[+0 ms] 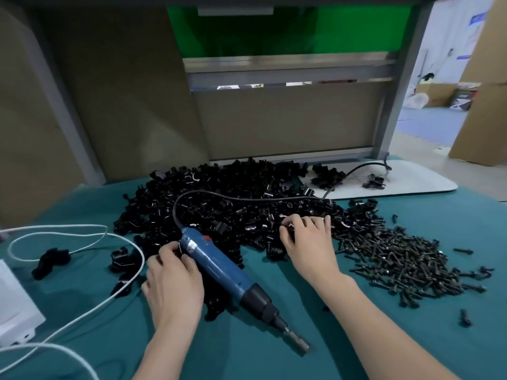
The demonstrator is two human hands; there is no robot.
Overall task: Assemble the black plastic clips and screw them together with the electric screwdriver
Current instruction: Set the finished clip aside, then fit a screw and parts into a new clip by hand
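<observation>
Clips (219, 215), glossy black plastic, on teal cloth (452, 215)

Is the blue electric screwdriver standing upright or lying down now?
Lying down. The electric screwdriver rests on its side on the green cloth, bit pointing toward the camera.

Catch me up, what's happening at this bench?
A person is picking parts for clip assembly. The right hand reaches into the big pile of black plastic clips, fingertips on the pieces. The left hand curls its fingers beside the cable end of the blue electric screwdriver, which lies flat on the teal cloth-covered table. A heap of dark metal screws sits to the right. No screwing is under way, and it is unclear whether either hand holds a clip.
</observation>
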